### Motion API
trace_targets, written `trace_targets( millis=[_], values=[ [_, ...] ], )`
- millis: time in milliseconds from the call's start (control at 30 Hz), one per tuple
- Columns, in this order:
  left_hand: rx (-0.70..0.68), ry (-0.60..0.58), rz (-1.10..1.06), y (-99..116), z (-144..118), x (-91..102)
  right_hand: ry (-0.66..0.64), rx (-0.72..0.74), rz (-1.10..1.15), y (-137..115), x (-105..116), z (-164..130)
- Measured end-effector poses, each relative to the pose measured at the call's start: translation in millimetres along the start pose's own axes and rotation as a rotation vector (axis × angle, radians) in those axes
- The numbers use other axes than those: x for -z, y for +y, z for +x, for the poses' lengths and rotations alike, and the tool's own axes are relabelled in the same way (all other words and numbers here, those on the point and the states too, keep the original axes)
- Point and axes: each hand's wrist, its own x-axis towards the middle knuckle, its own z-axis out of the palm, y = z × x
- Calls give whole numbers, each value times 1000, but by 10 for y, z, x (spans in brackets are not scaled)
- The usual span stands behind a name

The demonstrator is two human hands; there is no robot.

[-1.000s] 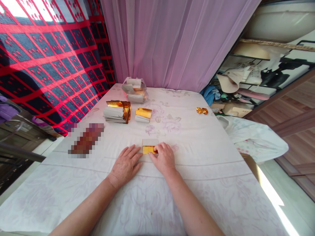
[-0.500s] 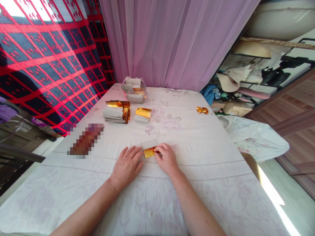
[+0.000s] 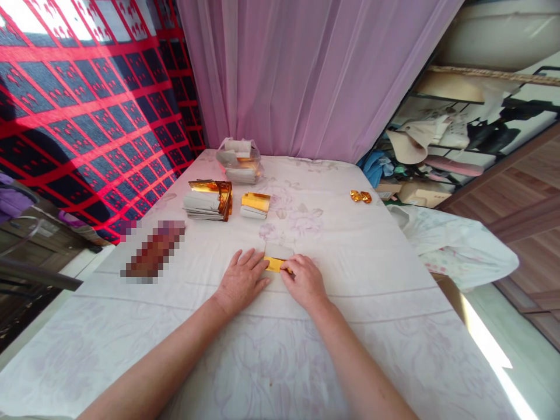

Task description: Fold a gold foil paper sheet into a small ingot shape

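A small sheet of gold-and-white foil paper (image 3: 273,265) lies on the table between my hands, its far part pale and its near strip shiny gold. My left hand (image 3: 242,279) rests flat, fingers spread, with its fingertips at the sheet's left edge. At the near right corner, the thumb and fingers of my right hand (image 3: 305,283) pinch the gold strip; that corner is partly hidden behind them. Beyond the hands are a thick stack of foil papers (image 3: 203,204) and a smaller stack (image 3: 255,205).
A clear plastic bag (image 3: 238,160) of similar papers stands near the purple curtain (image 3: 280,76). Two folded gold foil pieces (image 3: 360,196) sit at the far right of the flowered tablecloth (image 3: 350,245). A blurred-out patch (image 3: 155,251) covers something on the left. Shelves (image 3: 455,146) stand at right.
Both hands and the sheet have shifted a little to the right and away from me. The sheet now lies straighter, and its gold strip reaches across its near side.
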Motion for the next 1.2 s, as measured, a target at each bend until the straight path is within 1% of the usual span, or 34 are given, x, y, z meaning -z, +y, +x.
trace_targets(
  millis=[200,400,600,767,900,1200],
  values=[
    [19,37,-30,61,8,-38,-16,44,21,96,23,47],
    [33,39,-70,96,-34,-64,31,79,36,112,3,12],
    [20,64,-55,93,-95,-75,35,83,57,108,22,1],
    [-17,118,-22,99,-101,-61,14,65,63,84,55,9],
    [-80,124,-36,107,-86,-44,-16,45,69,67,68,7],
    [-73,117,-66,125,-122,-66,-56,-32,25,4,58,37]
  ],
)
